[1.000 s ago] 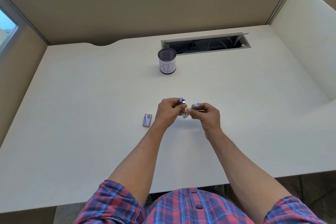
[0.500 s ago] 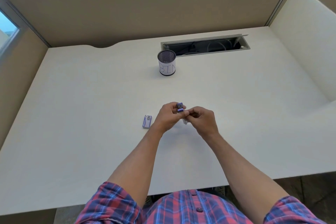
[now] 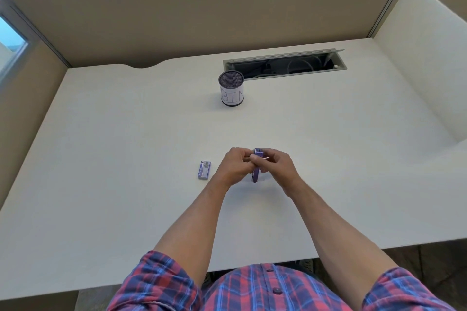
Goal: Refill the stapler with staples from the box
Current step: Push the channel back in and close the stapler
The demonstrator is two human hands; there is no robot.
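A small purple stapler (image 3: 256, 171) is held just above the middle of the desk, standing on end between both hands. My left hand (image 3: 233, 164) grips its left side. My right hand (image 3: 276, 165) wraps its right side, and a thin silver strip, probably staples (image 3: 265, 158), shows at its fingertips next to the stapler's top. The small purple staple box (image 3: 204, 170) lies flat on the desk (image 3: 126, 159), a short way left of my left hand.
A black mesh cup labelled BIN (image 3: 231, 88) stands toward the back of the desk. Behind it runs an open cable slot (image 3: 284, 64). Tan partition walls (image 3: 177, 17) close off the back and left; a cream rounded panel (image 3: 424, 58) rises at the right.
The hands have come closer together. The stapler, earlier spread between the two hands, now stands upright and closed up between them. The box has not moved.
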